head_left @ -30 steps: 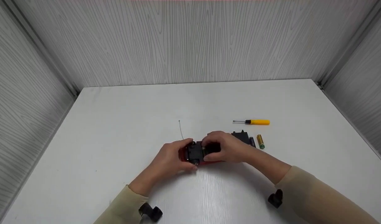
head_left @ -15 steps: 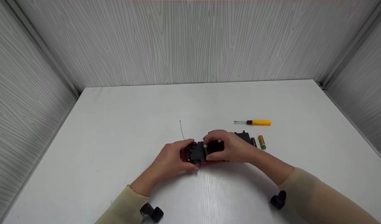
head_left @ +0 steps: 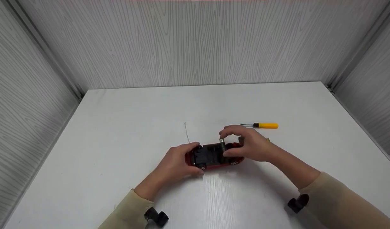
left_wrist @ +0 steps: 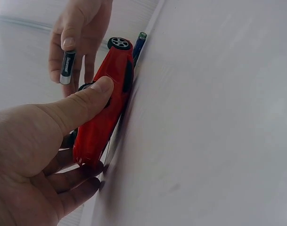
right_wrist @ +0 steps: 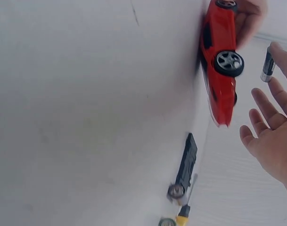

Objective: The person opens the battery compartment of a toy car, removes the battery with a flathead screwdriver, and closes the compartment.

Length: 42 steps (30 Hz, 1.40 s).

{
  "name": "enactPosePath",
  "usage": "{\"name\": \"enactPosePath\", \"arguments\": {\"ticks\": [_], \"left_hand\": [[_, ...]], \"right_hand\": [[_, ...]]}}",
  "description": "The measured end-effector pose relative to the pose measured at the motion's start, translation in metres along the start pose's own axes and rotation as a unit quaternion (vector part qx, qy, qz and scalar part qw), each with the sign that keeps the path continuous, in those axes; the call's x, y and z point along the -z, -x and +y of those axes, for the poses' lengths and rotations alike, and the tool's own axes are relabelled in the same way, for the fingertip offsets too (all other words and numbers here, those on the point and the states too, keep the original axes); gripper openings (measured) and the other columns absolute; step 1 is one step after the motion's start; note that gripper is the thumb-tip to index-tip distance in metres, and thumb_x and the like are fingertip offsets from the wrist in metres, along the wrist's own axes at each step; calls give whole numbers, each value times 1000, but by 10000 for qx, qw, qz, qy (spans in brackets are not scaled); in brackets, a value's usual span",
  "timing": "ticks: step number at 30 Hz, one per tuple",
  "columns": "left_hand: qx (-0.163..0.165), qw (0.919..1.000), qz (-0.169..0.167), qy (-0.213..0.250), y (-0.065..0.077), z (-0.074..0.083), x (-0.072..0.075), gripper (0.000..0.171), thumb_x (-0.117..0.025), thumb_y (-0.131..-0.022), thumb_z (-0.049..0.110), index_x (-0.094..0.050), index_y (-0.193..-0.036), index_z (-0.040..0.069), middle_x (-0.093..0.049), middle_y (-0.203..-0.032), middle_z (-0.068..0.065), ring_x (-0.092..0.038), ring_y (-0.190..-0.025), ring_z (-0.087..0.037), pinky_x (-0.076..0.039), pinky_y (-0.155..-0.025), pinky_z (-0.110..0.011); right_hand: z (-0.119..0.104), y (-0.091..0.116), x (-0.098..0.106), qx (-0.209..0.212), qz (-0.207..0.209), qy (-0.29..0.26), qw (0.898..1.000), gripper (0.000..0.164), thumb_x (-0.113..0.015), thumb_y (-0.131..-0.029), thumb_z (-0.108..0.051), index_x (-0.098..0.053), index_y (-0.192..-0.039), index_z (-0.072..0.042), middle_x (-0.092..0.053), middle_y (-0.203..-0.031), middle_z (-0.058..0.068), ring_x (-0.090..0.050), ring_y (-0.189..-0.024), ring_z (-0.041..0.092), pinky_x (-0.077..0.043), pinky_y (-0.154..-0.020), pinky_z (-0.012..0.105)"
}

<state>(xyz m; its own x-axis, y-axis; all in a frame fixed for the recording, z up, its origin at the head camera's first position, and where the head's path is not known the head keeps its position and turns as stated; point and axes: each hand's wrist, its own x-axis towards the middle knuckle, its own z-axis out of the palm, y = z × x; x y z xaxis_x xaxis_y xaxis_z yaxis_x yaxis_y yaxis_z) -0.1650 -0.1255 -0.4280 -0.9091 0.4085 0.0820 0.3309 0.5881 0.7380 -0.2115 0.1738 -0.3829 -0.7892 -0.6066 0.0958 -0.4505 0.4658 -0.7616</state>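
Note:
A red toy car (head_left: pixel 215 166) lies upside down on the white table, its black underside with an open battery compartment (head_left: pixel 211 154) facing up. My left hand (head_left: pixel 179 160) grips one end of the car, thumb on the near side and fingers on the far side. Just above the car, my right hand (head_left: pixel 254 144) pinches a dark battery (head_left: pixel 222 144) with a silver end between thumb and fingertip. The left wrist view shows this battery (left_wrist: pixel 67 67) apart from the car (left_wrist: pixel 105 103). In the right wrist view the other fingers of the right hand (right_wrist: pixel 275 127) are spread loosely.
A yellow-handled screwdriver (head_left: pixel 267 125) lies beyond the right hand. The right wrist view shows a black cover (right_wrist: pixel 186 162) on the table with battery ends (right_wrist: pixel 176 190) near it. A thin wire antenna (head_left: pixel 186 133) sticks out from the car's far side.
My right hand has lifted the battery out of the car's compartment and moved it up and right. The left hand keeps its grip on the car. The compartment now shows uncovered.

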Motion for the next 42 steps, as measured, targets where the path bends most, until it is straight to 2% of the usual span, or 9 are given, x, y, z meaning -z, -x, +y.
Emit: {"name": "enactPosePath", "arguments": {"ticks": [4, 8, 13, 20, 25, 31, 42], "left_hand": [[106, 9999, -16, 20, 0, 0, -1, 92, -99, -75, 27, -56, -154, 8, -63, -146, -11, -58, -134, -27, -45, -115, -48], [209, 9998, -32, 21, 1, 2, -1, 92, -99, -76, 27, -55, -155, 10, -62, -147, -10, -57, -136, -27, -44, -116, -48], [176, 9998, -12, 1, 2, 2, -1, 92, -99, -76, 26, -55, -155, 10, -63, -147, -10, -57, -136, -27, -43, -116, -47], [177, 9998, -65, 45, 1, 2, -1, 93, -99, -76, 28, -55, -155, 9, -62, -148, -10, -56, -138, -27, -42, -117, -48], [143, 9999, -47, 20, 1, 1, 0, 94, -100, -75, 30, -55, -155, 9, -62, -148, -10, -56, -137, -27, -42, -117, -48], [89, 9999, -38, -30, 1, 0, 1, 94, -99, -75, 30, -55, -155, 8, -63, -147, -11, -57, -136, -28, -43, -116, -48], [40, 10000, -9, 35, 1, -1, 0, 94, -100, -74, 28, -55, -154, 8, -64, -145, -11, -58, -135, -27, -43, -116, -47]], "right_hand": [[6, 10, 16, -110, 200, 128, 9997, 43, -91, -86, -33, -72, -125, -29, -66, -138, -10, -50, -143, 21, -39, -118, 58], [16, 23, 35, -282, 317, 220, 9989, 46, -90, -88, -33, -71, -130, -28, -65, -141, -8, -50, -143, 28, -37, -118, 61], [31, 39, 57, -611, 405, 416, 9964, 51, -87, -91, -34, -69, -137, -25, -65, -143, -2, -49, -143, 41, -37, -116, 66], [59, 60, 77, -1092, 528, 582, 9909, 57, -87, -90, -38, -67, -139, -17, -62, -145, 6, -52, -140, 46, -42, -115, 63], [74, 68, 85, -1294, 508, 646, 9882, 59, -88, -89, -37, -67, -138, -14, -64, -142, 8, -55, -138, 43, -43, -114, 61], [86, 74, 90, -1456, 402, 648, 9864, 53, -88, -90, -31, -68, -136, -14, -67, -137, 8, -56, -135, 36, -45, -113, 57], [98, 79, 89, -1489, 301, 783, 9853, 53, -87, -91, -29, -68, -136, -10, -67, -135, 10, -58, -128, 33, -46, -112, 55]]}}
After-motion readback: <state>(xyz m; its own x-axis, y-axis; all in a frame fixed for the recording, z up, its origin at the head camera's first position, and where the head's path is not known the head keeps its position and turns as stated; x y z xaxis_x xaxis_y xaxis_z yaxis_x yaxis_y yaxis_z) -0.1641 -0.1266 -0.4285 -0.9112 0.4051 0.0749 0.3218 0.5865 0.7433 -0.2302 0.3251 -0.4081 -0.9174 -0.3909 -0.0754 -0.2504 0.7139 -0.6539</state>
